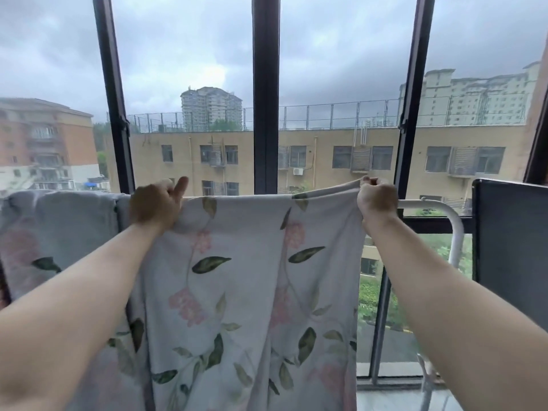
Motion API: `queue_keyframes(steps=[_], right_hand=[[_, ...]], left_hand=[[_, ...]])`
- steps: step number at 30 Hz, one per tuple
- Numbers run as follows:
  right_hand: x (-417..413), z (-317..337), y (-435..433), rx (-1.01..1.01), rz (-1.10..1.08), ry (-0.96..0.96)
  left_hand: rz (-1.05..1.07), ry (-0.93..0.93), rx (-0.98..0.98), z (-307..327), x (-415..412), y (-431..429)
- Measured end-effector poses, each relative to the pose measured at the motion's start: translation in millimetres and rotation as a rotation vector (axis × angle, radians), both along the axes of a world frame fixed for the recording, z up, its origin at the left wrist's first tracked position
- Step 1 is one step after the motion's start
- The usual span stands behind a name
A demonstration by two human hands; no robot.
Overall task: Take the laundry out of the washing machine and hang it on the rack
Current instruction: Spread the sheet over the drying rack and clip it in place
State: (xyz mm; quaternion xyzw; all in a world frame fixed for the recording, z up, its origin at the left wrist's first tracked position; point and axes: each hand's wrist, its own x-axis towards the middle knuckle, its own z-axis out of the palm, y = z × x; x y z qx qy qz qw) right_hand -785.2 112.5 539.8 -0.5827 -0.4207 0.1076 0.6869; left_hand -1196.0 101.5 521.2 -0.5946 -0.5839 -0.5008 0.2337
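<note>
A pale floral sheet (246, 292) with green leaves and pink flowers hangs straight down in front of me over the top bar of a white drying rack (430, 204). My left hand (155, 204) grips the sheet's top edge at the left, index finger sticking up. My right hand (376, 197) pinches the top edge at the right corner, lifted slightly above the bar. The sheet is stretched flat between both hands. The washing machine is out of view.
Another floral cloth (56, 232) is draped over the rack at the left. Behind the rack stand tall dark window frames (265, 114). A dark panel (510, 247) stands at the right, close to the rack's curved end.
</note>
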Motion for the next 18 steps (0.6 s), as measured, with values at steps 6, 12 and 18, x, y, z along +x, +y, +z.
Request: queue_keyframes(steps=[6,12,18], right_hand=[[-13,-15,-5,-0.059,-0.053,-0.036],[-10,-14,-11,-0.061,-0.133,0.007],[32,-3,-18,-0.124,-0.242,0.121]], left_hand=[[-0.064,0.106,-0.06,-17,6,2],[-0.136,-0.099,0.031,-7,-4,2],[0.134,-0.214,0.091,-8,14,-12]])
